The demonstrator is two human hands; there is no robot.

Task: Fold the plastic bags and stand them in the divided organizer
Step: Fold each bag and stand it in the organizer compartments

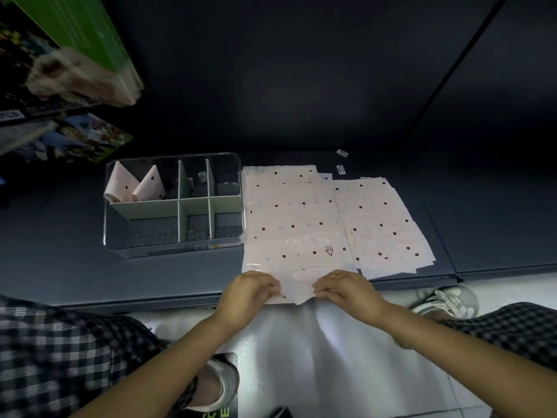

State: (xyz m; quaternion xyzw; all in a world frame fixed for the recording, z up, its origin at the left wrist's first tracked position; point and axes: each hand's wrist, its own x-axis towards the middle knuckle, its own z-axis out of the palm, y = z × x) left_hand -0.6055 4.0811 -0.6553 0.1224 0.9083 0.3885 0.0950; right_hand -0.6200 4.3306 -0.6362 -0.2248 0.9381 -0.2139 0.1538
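A pale pink plastic bag with dark dots (294,218) lies flat on the dark shelf surface. My left hand (248,292) and my right hand (346,289) pinch its near edge, which overhangs the shelf's front. To its right a stack of similar dotted bags (382,221) lies flat. Left of the bag stands the clear divided organizer (173,248). Two folded bags (135,185) stand in its back-left compartment. The other compartments hold no bags.
Colourful boxes (75,137) and packages sit on shelves at upper left. Two small labels (342,161) lie on the shelf behind the bags. Below the shelf are a white floor, my checked trousers and my shoes (446,300).
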